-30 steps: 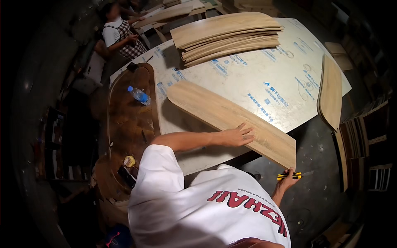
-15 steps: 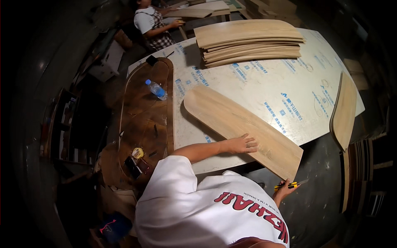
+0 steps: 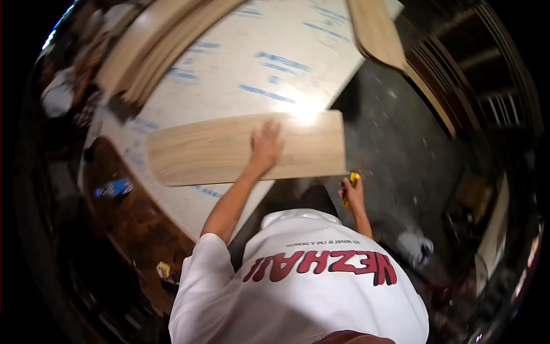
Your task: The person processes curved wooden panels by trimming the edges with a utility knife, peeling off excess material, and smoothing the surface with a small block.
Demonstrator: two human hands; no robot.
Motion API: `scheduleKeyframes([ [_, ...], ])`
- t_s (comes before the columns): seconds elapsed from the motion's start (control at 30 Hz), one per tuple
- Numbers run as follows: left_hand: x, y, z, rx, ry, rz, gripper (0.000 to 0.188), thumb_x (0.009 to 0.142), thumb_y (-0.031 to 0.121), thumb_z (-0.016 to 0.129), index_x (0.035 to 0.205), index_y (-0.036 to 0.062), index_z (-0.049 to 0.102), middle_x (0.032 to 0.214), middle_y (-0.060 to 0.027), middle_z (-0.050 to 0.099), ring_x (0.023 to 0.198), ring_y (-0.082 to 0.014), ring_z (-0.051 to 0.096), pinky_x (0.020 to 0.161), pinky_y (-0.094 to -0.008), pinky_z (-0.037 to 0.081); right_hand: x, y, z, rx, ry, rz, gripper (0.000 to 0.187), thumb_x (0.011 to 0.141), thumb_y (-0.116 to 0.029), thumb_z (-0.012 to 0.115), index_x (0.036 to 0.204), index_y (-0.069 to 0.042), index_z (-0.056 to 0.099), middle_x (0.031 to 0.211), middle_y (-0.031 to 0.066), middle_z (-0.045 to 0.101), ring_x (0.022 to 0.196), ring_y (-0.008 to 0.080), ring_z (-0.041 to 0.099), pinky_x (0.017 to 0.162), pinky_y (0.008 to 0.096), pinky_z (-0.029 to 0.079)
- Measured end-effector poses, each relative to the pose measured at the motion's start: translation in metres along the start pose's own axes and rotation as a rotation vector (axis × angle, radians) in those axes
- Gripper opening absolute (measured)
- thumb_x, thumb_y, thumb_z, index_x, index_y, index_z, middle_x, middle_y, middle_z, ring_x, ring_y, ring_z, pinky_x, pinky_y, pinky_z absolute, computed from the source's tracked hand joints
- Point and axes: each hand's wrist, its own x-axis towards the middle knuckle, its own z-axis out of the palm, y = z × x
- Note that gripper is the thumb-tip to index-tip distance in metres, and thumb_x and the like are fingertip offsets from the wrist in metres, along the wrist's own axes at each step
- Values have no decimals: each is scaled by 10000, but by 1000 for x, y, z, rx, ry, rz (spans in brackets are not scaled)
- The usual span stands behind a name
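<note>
A long wood-grain board (image 3: 212, 149), rounded at its left end and square at its right, lies across the near edge of the white table. My left hand (image 3: 267, 148) rests on top of it near the middle, fingers spread and slightly blurred. Just off the board's near right corner, my right hand (image 3: 356, 196) is closed round a yellow utility knife (image 3: 352, 184). Its blade cannot be made out in the blur. The board's right end juts past the table edge over the floor.
Several similar boards are stacked (image 3: 163, 49) at the far left of the white table (image 3: 275, 69). Another board (image 3: 377, 34) overhangs its far right edge. A water bottle (image 3: 114, 188) lies on a brown surface (image 3: 134, 212) at left. A co-worker (image 3: 63, 94) is at the far left.
The view has swung round, and the board now lies nearly level across it. My left hand stays on the board; my right hand, with the knife, is slightly off the corner.
</note>
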Motion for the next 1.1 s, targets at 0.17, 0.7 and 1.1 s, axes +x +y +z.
scheduleKeyframes([
  [0.17, 60, 51, 43, 57, 55, -321, 613, 987, 336, 430, 1490, 6, 313, 1579, -232, 190, 1475, -378, 113, 1131, -638, 28, -21, -25, -38, -210, 68, 3, 417, 956, -120, 563, 1326, -57, 381, 898, 113, 647, 643, 168, 644, 535, 296, 510],
  [0.7, 68, 62, 51, 225, 28, -478, 642, 982, 361, 333, 1493, -24, 281, 1601, -223, 115, 1493, -364, 14, 1143, -619, -57, -9, -128, -10, -710, -386, 440, 359, 945, -119, 422, 1234, 94, 402, 780, 173, 619, 527, 207, 638, 460, 327, 528],
  [1.1, 69, 60, 52, 234, -15, -476, 656, 992, 384, 316, 1502, -24, 251, 1593, -256, 83, 1488, -397, -39, 1118, -658, -71, -22, -129, -11, -844, -385, 453, 257, 951, -133, 498, 1052, 98, 447, 648, 170, 621, 484, 220, 624, 443, 352, 496],
])
